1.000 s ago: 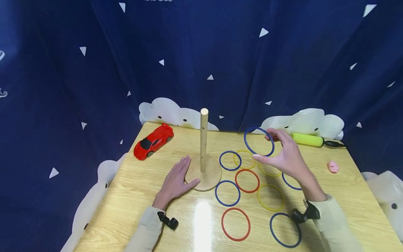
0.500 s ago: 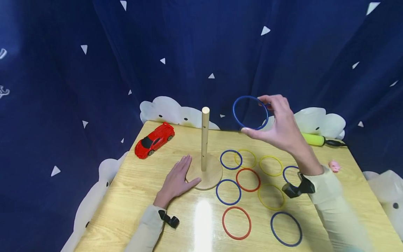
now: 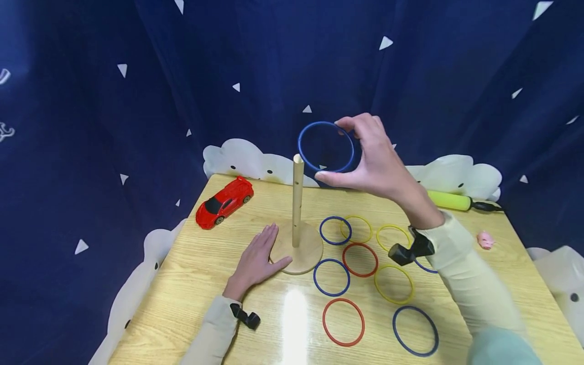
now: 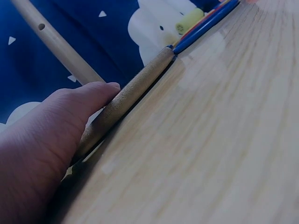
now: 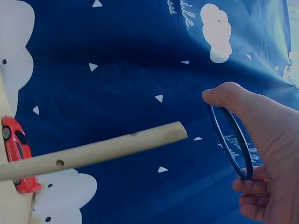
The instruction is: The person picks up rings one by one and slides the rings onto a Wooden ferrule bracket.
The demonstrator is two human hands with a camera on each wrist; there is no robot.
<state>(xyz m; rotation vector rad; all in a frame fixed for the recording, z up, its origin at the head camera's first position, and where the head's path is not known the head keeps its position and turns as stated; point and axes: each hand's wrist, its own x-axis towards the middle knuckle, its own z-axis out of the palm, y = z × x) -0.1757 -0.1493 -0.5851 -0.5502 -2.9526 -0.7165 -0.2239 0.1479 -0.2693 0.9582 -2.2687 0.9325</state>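
Note:
My right hand (image 3: 376, 162) pinches a blue ring (image 3: 299, 143) between thumb and fingertips, up beside the top of a wooden post (image 3: 297, 203). In the right wrist view the ring (image 5: 226, 148) is apart from the post's end (image 5: 175, 132). The post rises from a round wooden base (image 3: 307, 253). My left hand (image 3: 255, 263) rests at the left edge of that base, fingers straight and thumb lying over its rim. In the left wrist view the thumb (image 4: 100, 94) touches the base's edge (image 4: 135, 88).
Several blue, yellow and red rings lie right of the base, among them a red ring (image 3: 324, 324). A red toy car (image 3: 224, 203) sits at the back left. A yellow-green pump (image 3: 449, 201) and a small pink toy (image 3: 485, 240) lie on the right of the table (image 3: 159, 324).
My right hand has lifted the blue ring up from over the other rings and carried it left to the post's top. My left hand has stayed at the base.

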